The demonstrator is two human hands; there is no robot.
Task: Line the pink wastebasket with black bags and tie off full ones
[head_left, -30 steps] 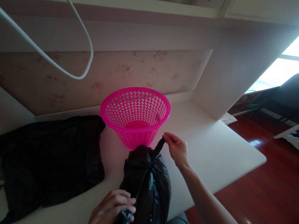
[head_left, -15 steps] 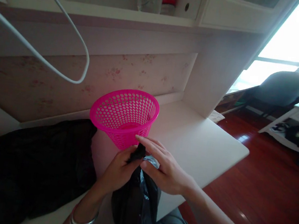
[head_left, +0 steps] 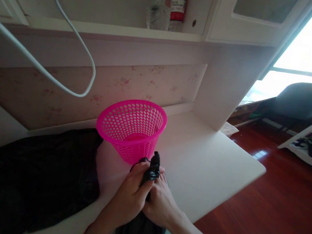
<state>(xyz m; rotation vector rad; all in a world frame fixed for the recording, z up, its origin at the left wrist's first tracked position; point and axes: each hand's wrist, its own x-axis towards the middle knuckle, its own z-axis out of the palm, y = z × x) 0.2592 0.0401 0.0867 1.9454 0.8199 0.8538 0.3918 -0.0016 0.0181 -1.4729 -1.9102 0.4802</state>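
My left hand (head_left: pixel 132 192) is closed around the gathered neck of a black plastic bag (head_left: pixel 139 231), and a twisted end of it sticks up above my thumb. Pressed close against it, my right hand (head_left: pixel 162 201) is wrapped round the same bag just below; its fingertips are partly hidden. The body of the bag hangs down between my forearms toward my lap. Just beyond my hands stands a pink perforated plastic basket (head_left: pixel 137 150), upright, its inside showing no liner.
Another black plastic bag or sheet (head_left: pixel 43 179) lies spread at the left of the white desk (head_left: pixel 209 165). A white cable (head_left: pixel 60 84) hangs in front at upper left. Overhead is a shelf (head_left: pixel 112 30) with a bottle (head_left: pixel 178 6). A chair (head_left: pixel 302 101) stands at far right.
My right hand, earlier with fingers stretched beside the bag's neck, has closed around the bag. Both hands are now pressed together, and the bag's twisted end points up. The view has tilted slightly upward.
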